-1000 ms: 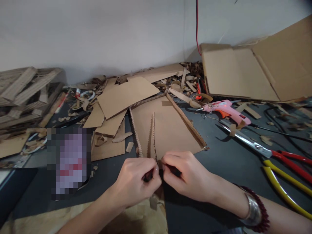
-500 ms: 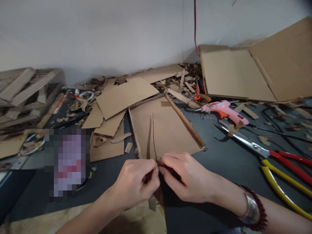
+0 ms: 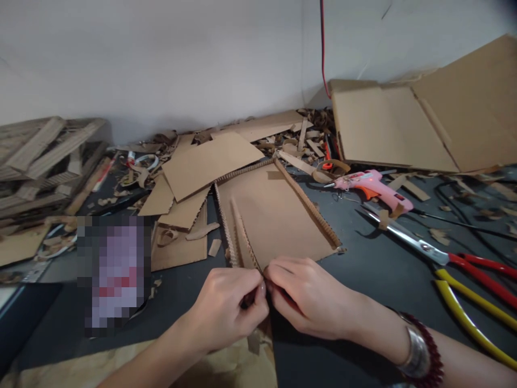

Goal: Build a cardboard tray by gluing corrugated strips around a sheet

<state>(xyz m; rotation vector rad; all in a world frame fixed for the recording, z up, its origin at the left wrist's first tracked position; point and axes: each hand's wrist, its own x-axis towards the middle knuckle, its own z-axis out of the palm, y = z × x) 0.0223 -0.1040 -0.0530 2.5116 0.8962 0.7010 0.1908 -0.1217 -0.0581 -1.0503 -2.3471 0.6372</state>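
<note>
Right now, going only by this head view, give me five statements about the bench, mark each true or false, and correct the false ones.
The left hand and right hand pinch the lower end of a narrow corrugated cardboard strip. True.

The right hand grips the pink hot glue gun. False: it lies on the dark work surface, away from both hands.

Red-handled scissors lie beside a yellow-handled tool. True.

A silver cuff and dark red beaded bracelet sit on the left wrist. False: they are on the right wrist.

A red wire runs down the wall. True.
</note>
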